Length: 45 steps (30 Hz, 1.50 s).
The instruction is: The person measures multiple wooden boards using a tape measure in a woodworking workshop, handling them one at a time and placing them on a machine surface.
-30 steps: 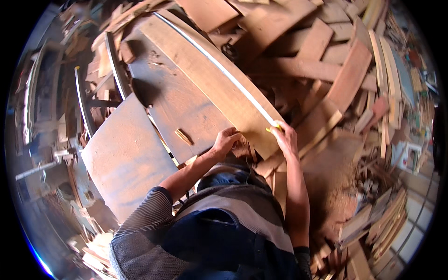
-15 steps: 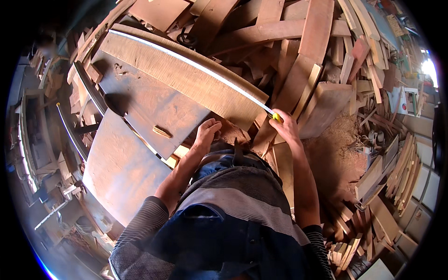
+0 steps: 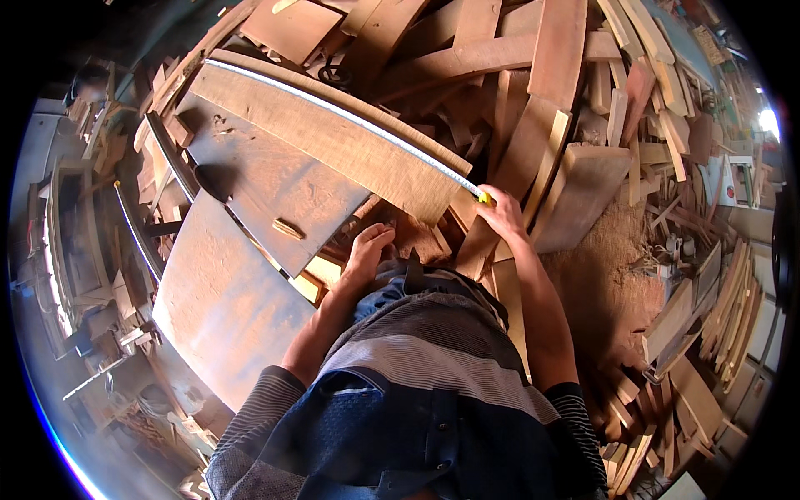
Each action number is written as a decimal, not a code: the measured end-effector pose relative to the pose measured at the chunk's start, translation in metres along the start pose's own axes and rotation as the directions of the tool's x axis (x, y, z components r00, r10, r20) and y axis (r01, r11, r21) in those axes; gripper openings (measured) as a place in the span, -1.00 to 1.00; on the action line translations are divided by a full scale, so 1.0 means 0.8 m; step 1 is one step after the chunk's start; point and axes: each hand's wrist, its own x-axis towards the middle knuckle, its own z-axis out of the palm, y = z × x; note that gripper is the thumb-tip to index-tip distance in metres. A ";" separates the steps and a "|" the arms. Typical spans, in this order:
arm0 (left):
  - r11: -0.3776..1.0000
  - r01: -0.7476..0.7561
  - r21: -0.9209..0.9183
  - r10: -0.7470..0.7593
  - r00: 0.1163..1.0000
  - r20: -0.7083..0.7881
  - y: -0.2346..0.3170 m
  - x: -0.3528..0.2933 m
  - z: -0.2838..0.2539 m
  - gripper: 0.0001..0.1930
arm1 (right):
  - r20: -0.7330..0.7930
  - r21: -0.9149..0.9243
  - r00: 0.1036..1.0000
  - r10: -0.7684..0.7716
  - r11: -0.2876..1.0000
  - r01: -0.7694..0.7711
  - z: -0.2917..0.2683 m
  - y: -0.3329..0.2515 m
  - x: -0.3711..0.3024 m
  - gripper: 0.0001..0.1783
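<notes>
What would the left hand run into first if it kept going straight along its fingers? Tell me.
Probably the near end of the long flat wooden plank with the white tape measure blade along its far edge. The left hand points up at it across brown wood scraps; depth is unclear.

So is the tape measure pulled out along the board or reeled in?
Pulled out. The pale tape blade runs the long plank's whole upper edge, from its far end to the yellow case in the right hand.
</notes>
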 end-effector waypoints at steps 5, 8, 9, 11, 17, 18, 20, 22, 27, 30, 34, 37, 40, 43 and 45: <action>0.999 -0.046 -0.013 0.046 0.999 0.008 -0.006 0.006 -0.004 -0.92 | -0.056 -0.082 0.993 -0.101 0.992 0.096 0.003 0.006 0.005 -0.49; 0.989 -0.143 0.048 0.141 0.989 0.035 -0.006 0.008 -0.007 -0.88 | -0.046 -0.108 0.986 -0.160 0.982 0.154 0.009 0.007 0.008 -0.51; 0.988 -0.153 0.024 0.151 0.986 0.072 -0.015 0.018 -0.014 -0.88 | -0.045 -0.081 0.985 -0.167 0.983 0.163 0.011 0.005 0.007 -0.52; 0.985 -0.162 0.053 0.157 0.983 0.092 -0.014 0.026 -0.010 -0.86 | 0.038 0.114 0.993 -0.109 0.988 0.104 0.015 0.012 -0.002 -0.54; 0.995 -0.080 -0.062 0.083 0.995 0.059 0.027 0.018 0.013 -0.73 | 0.412 0.448 0.910 0.054 0.857 -0.254 0.051 -0.035 -0.051 -0.52; 0.993 -0.024 -0.115 0.032 0.997 0.065 0.038 0.017 0.018 -0.71 | 0.426 0.474 0.903 0.047 0.839 -0.267 0.056 -0.043 -0.056 -0.51; 0.987 -0.063 -0.147 0.074 0.994 0.076 0.057 0.014 0.021 -0.63 | 0.454 0.424 0.890 0.038 0.870 -0.253 0.055 -0.063 -0.065 -0.52; 0.966 -0.128 -0.223 0.148 0.986 0.077 0.073 0.010 0.026 -0.60 | 0.450 0.462 0.893 0.000 0.856 -0.233 0.058 -0.072 -0.072 -0.52; 0.915 -0.253 -0.315 0.250 0.967 -0.049 0.072 0.064 0.007 -0.56 | 0.452 0.546 0.890 -0.063 0.808 -0.220 0.043 -0.075 -0.103 -0.46; 0.830 -0.301 -0.469 0.286 0.952 -0.106 0.079 0.080 -0.010 -0.55 | 0.451 0.507 0.892 0.022 0.817 -0.276 0.042 -0.078 -0.117 -0.45; 0.814 -0.341 -0.469 0.248 0.936 -0.250 0.110 0.074 -0.018 -0.59 | 0.416 0.477 0.909 -0.011 0.854 -0.208 0.035 -0.110 -0.140 -0.47; 0.840 -0.360 -0.406 0.275 0.928 -0.252 0.114 0.086 -0.032 -0.54 | 0.375 0.457 0.926 -0.048 0.878 -0.140 0.034 -0.133 -0.151 -0.47; 0.862 -0.344 -0.373 0.286 0.936 -0.203 0.100 0.092 -0.026 -0.49 | 0.404 0.343 0.913 0.061 0.915 -0.213 0.034 -0.133 -0.147 -0.50; 0.923 -0.185 -0.339 0.176 0.983 -0.057 0.068 0.080 0.004 -0.49 | 0.424 0.505 0.900 0.097 0.800 -0.324 0.036 -0.143 -0.146 -0.56; 0.944 -0.091 -0.316 0.101 0.995 0.015 0.043 0.064 0.020 -0.47 | 0.382 0.557 0.920 0.082 0.775 -0.300 0.052 -0.137 -0.134 -0.62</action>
